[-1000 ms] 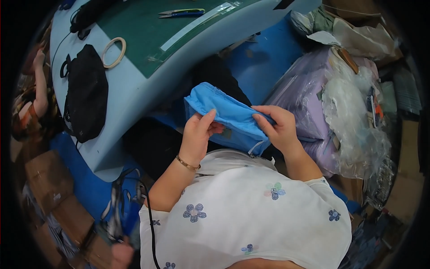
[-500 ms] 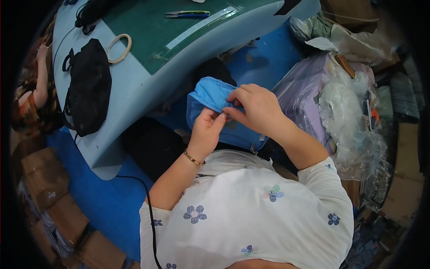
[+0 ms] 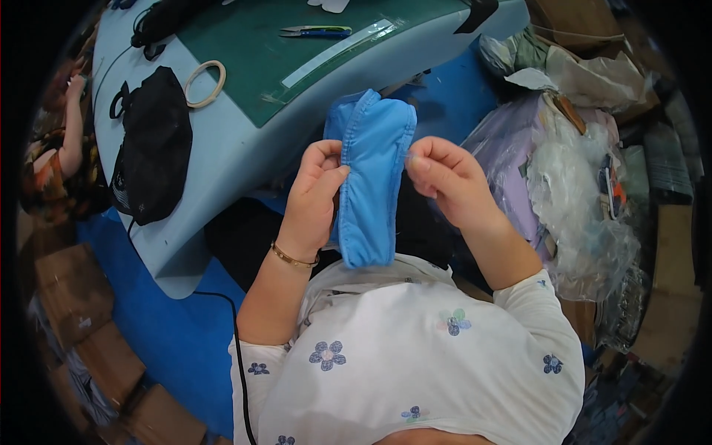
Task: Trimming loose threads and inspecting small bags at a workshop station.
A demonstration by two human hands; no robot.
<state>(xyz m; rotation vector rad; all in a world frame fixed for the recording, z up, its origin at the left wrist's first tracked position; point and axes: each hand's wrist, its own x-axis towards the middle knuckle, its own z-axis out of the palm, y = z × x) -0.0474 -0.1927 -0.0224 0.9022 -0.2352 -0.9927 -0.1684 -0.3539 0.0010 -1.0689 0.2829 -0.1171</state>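
A blue stitched fabric item (image 3: pixel 374 178), perhaps a pouch or bag, hangs upright in front of my chest, with a folded seam down its left side. My left hand (image 3: pixel 315 189) is closed on its left edge, thumb in front and fingers behind. At its right edge my right hand (image 3: pixel 449 178) is closed in a pinch. A small, pale, see-through bit shows at those fingertips; whether it is thread or film I cannot tell.
On the light blue table lie a green cutting mat (image 3: pixel 245 44), thread snips (image 3: pixel 315 32), a clear strip (image 3: pixel 337 53), a wooden ring (image 3: pixel 205 84) and a black cloth bag (image 3: pixel 153 144). Plastic-wrapped goods (image 3: pixel 567 193) crowd the right; cardboard boxes (image 3: pixel 74 293) and another person's arm (image 3: pixel 73 122) are at left.
The blue fabric item has been raised and turned to hang lengthwise. My hands have moved apart, the left to its left edge, the right out to its right edge.
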